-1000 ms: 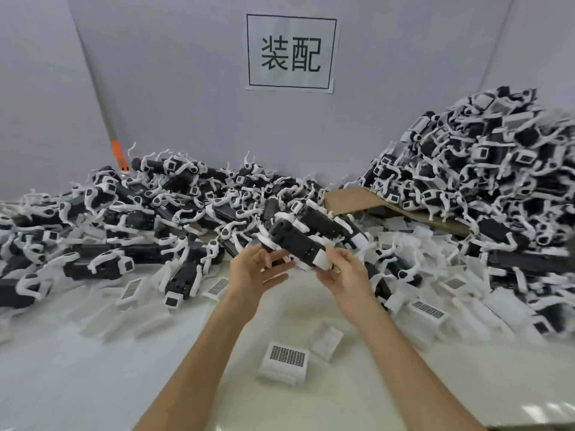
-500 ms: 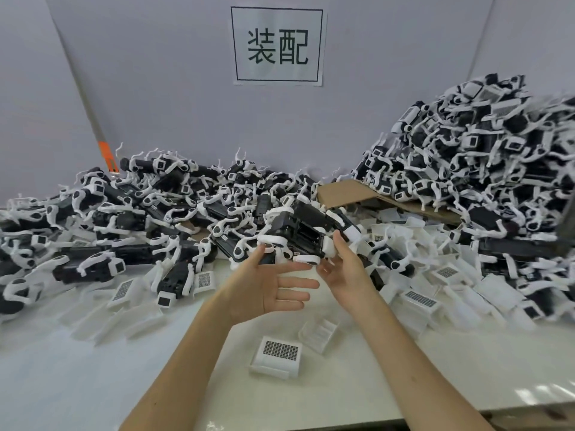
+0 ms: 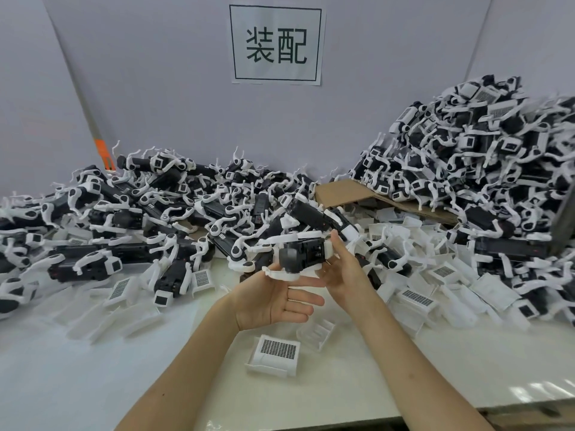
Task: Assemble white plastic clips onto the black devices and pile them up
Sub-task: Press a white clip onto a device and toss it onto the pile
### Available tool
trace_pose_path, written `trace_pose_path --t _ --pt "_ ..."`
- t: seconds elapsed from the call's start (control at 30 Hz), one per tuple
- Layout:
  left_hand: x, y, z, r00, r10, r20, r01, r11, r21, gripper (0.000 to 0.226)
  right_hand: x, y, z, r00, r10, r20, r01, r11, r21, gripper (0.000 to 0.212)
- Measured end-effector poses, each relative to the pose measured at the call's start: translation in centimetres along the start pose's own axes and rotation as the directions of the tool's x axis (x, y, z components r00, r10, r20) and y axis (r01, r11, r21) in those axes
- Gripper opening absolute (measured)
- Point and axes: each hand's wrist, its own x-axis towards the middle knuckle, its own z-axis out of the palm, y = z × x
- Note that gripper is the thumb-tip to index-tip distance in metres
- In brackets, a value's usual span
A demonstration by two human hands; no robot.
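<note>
A black device (image 3: 306, 252) with white clips on it hangs just above the table's middle, in front of the piles. My right hand (image 3: 347, 270) pinches its right end between thumb and fingers. My left hand (image 3: 273, 301) lies palm up under the device's left end with fingers straight, and the thumb touches the white clip (image 3: 281, 274) at its underside. A loose white clip with a grid label (image 3: 277, 353) and a clear-looking one (image 3: 317, 332) lie on the table below my hands.
A low pile of clipped devices (image 3: 140, 206) fills the left and middle back. A taller pile (image 3: 485, 157) rises at the right on cardboard (image 3: 351, 192). Loose white clips (image 3: 435, 293) are strewn at the right. A sign (image 3: 277, 45) hangs on the wall.
My left hand let go of the device and opened palm up beneath it. My right hand kept hold and turned the device, which now sits a little lower and end-on to me.
</note>
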Motion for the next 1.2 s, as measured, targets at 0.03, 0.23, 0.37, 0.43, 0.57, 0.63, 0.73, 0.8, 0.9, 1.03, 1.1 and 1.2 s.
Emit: trace_pose_path --t 0.03,0.23,0.37,0.43,0.57,0.63,0.73,0.8,0.9,1.03,1.1,1.2 --pt "0.0 -0.1 0.0 1.0 0.0 0.0 0.0 1.0 0.0 0.069 -0.1 0.0 0.1 1.0 -0.003 0.009 0.003 1.0 -0.008 0.046" --pt "0.0 -0.1 0.0 0.999 0.013 0.039 -0.012 0.999 -0.036 0.074 -0.9 -0.5 0.6 0.999 0.015 0.042 -0.014 0.999 -0.032 0.08" --pt "-0.4 -0.2 1.1 0.991 0.026 0.129 -0.024 0.999 -0.021 0.069 -1.2 -0.7 0.0 0.988 0.075 0.133 -0.061 0.992 -0.108 0.057" --pt "-0.4 -0.2 1.6 0.985 0.02 0.169 -0.023 1.0 0.021 0.071 -1.1 -1.0 0.0 0.981 0.092 0.173 -0.075 0.992 -0.1 0.049" --pt "-0.3 -0.2 1.5 0.984 0.045 0.171 -0.043 0.999 -0.014 0.081 -0.6 -0.9 -0.1 0.995 -0.059 0.076 0.078 0.959 -0.273 0.057" --pt "-0.2 -0.2 1.5 0.99 0.095 0.1 -0.097 0.995 0.024 0.075 -0.5 -0.8 -0.2 0.997 -0.07 0.042 0.08 0.951 -0.3 0.043" --pt "0.0 0.0 1.7 0.971 0.238 -0.038 -0.238 0.971 0.004 0.05 -0.1 -1.0 -0.3 0.994 -0.071 0.078 0.091 0.951 -0.296 0.023" --pt "-0.3 0.3 1.6 0.934 0.323 -0.152 -0.335 0.94 -0.064 0.04 -0.1 -1.2 -0.8 0.98 -0.107 0.166 0.18 0.829 -0.53 0.015" --pt "-0.8 0.7 0.9 0.839 0.413 -0.354 -0.472 0.876 -0.096 0.034 -0.5 -1.5 -2.0 0.905 0.144 0.4 0.263 0.549 -0.793 0.033" --pt "-1.0 1.0 0.1 0.759 0.443 -0.477 -0.554 0.824 -0.116 0.033 -0.9 -2.1 -2.5 0.72 0.501 0.48 0.246 0.462 -0.852 0.036" --pt "-1.0 1.0 0.2 0.754 0.441 -0.486 -0.557 0.822 -0.119 0.035 -0.7 -1.7 -2.5 0.74 0.503 0.446 0.275 0.379 -0.884 0.03" --pt "-1.1 1.0 0.3 0.763 0.432 -0.48 -0.543 0.832 -0.114 0.036 -0.1 -0.5 -2.2 0.825 0.413 0.386 0.275 0.303 -0.912 0.022"
